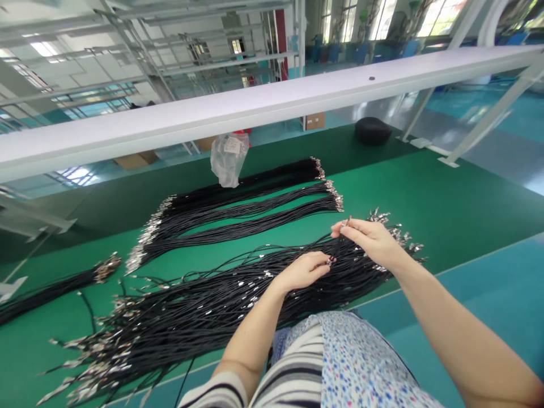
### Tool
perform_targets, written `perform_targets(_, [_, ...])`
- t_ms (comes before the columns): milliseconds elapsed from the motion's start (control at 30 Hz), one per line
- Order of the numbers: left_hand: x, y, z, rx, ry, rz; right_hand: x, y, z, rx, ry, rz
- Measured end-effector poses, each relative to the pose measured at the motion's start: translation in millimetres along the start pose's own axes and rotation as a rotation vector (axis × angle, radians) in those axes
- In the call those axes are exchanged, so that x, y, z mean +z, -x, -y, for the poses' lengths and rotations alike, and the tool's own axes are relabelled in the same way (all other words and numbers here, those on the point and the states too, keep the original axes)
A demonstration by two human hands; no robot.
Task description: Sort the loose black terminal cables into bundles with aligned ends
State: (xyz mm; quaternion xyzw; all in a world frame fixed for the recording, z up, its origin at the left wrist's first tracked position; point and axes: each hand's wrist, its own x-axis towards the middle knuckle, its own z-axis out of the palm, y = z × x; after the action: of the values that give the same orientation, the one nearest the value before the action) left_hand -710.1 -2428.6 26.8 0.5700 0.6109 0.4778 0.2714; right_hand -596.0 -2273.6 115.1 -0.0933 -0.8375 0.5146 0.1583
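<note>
A: Quick q: what're the hands on?
B: L hand (302, 271) is over the mid-R of the loose cable pile (187, 309), thumb + fingertips pinching a small dark cable end w/ metal bits (331, 261); R hand (374, 238) is farther R & a bit higher, fingertips pinching a small shiny metal end (344, 225); can't tell if it's 1 cable or 2.
A: And the pile itself?
B: Thin, round, blk cords, tangled & wavy; jagged silvery tips fan out at L & R ends, w/ bright metal glints mid-pile; lies on the smooth green tabletop (463, 198), nearest the body.
A: Behind it?
B: Approx. 3 neater blk bundles (242, 213), cords parallel, tips lined up; a crinkly clear plastic bag (230, 158) w/ pale label by the rear 1; another narrow bundle (51, 292) far L; a squashed, rounded blk item (373, 131) back R; flat white shelf (255, 105) above.
</note>
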Motion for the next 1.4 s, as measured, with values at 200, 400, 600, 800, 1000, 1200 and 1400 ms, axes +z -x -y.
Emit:
perform_targets(200, [-3.1, -26, -27, 0.131, 0.149, 0.103, 0, 10, 3, -0.056, -0.083, 0.220])
perform_targets(400, [40.5, -37, -18, -0.271, 0.857, 0.394, 4, 23, -22, 0.048, -0.161, 0.036])
perform_targets(600, [81.1, -8, -2, -0.516, 1.050, 0.304, 32, 48, -46, -0.055, 0.237, 0.048])
perform_targets(800, [94.5, -20, 11, -0.709, 1.189, 0.205, 24, 52, -94, 0.172, 0.058, -0.041])
perform_targets(1000, [57.2, -63, 26, -0.624, 1.351, -0.337, -35, 16, -201, 0.920, 0.564, -0.236])
perform_targets(1200, [13.1, -95, 40, -0.574, 1.372, -0.522, -51, -16, -232, 1.003, 0.733, -0.230])
perform_targets(1400, [17.1, -116, 61, -0.567, 1.248, -0.603, -35, 1, -191, 0.729, 0.593, -0.050])
